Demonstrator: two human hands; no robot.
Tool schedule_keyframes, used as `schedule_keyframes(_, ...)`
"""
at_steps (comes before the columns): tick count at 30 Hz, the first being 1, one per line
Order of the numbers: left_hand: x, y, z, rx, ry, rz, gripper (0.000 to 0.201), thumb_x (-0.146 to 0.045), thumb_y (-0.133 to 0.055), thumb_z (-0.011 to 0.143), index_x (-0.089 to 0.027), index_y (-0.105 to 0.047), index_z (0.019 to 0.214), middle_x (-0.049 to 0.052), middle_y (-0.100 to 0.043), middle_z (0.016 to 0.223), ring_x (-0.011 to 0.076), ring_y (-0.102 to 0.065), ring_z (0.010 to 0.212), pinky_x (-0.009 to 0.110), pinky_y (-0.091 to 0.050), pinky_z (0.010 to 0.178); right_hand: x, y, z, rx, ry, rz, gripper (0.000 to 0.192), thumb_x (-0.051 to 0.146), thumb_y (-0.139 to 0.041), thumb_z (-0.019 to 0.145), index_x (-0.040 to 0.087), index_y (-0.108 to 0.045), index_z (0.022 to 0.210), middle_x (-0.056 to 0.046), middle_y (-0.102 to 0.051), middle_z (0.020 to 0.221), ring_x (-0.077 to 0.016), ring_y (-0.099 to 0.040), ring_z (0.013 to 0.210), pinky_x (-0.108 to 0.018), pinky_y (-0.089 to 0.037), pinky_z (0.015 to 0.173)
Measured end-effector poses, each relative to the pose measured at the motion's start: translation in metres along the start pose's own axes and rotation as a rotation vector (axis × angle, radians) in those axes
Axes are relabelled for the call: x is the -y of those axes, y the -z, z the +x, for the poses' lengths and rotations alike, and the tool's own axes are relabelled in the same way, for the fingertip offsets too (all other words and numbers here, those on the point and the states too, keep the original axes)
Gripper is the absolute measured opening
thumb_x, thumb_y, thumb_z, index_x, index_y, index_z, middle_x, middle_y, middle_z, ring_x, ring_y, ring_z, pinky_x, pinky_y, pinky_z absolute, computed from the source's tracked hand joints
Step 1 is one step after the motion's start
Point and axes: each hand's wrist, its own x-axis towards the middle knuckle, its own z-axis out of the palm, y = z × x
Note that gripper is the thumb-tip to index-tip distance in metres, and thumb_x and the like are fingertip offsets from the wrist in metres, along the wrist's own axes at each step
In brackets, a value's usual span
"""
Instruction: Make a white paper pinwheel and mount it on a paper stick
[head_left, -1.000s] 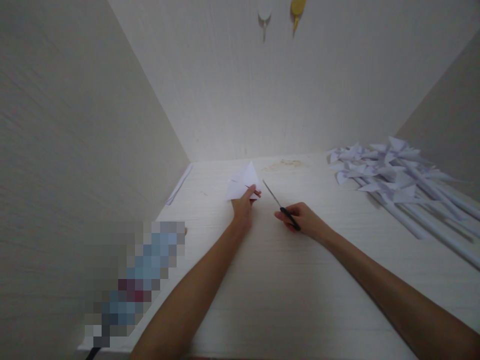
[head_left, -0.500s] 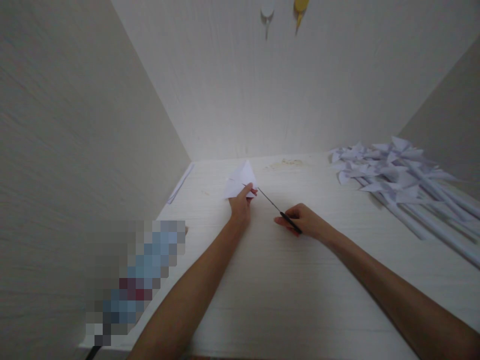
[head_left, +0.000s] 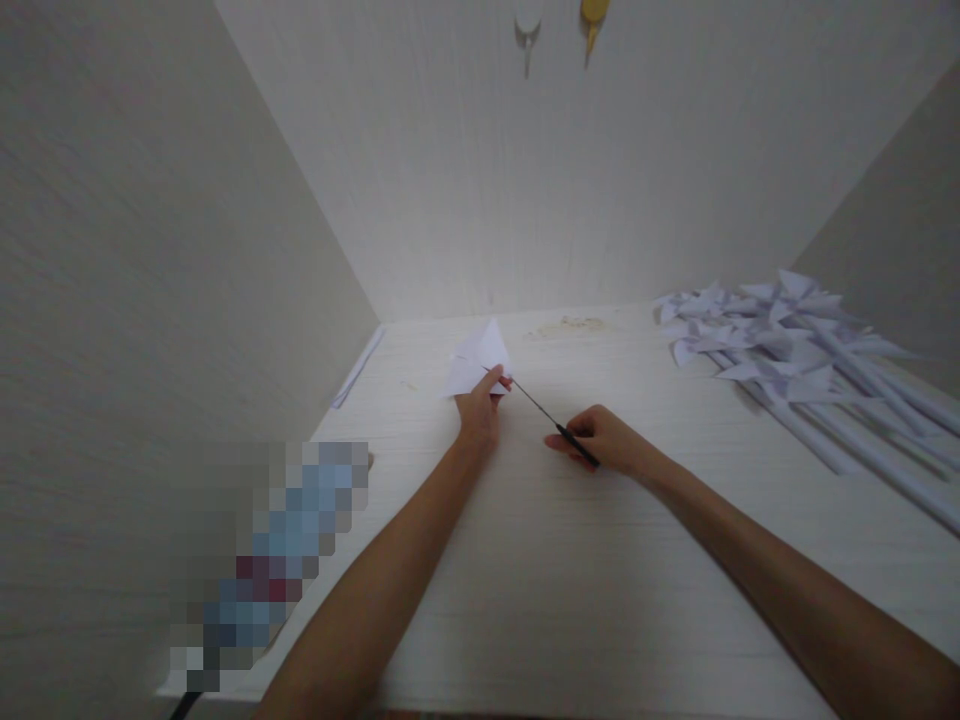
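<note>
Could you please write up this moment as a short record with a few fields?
Left hand: left hand pinches a folded white paper just above the table.
Right hand: right hand grips the black-handled scissors, tips at the paper's edge.
Right side: pile of paper pinwheels on rolled sticks.
Left edge: thin paper strip by the wall.

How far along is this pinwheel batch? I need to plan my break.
Done: a pile of finished paper pinwheels lies on the table. In hand: left hand grips a folded white sheet; right hand holds scissors, blades at the sheet's edge. Left: cutting and assembling this one.
</note>
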Motion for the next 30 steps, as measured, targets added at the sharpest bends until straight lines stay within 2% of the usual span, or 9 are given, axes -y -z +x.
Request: schedule_keyframes(30,0.0005,0.0001,0.0007,0.004,-0.005,-0.008,0.013,-0.013,-0.064,0.054,-0.016,-0.052,0.059,-0.005,-0.052,0.053,0.0075,-0.049,0.049,0.023,-0.037,0.054,-0.0013,0.0003,0.0002,0.007,0.000,-0.010,0.051,0.062,-0.053,0.062,0.017,-0.042,0.041,0.001,-0.043,0.038,-0.0074,-0.035,0.036,-0.023,-0.023,0.038)
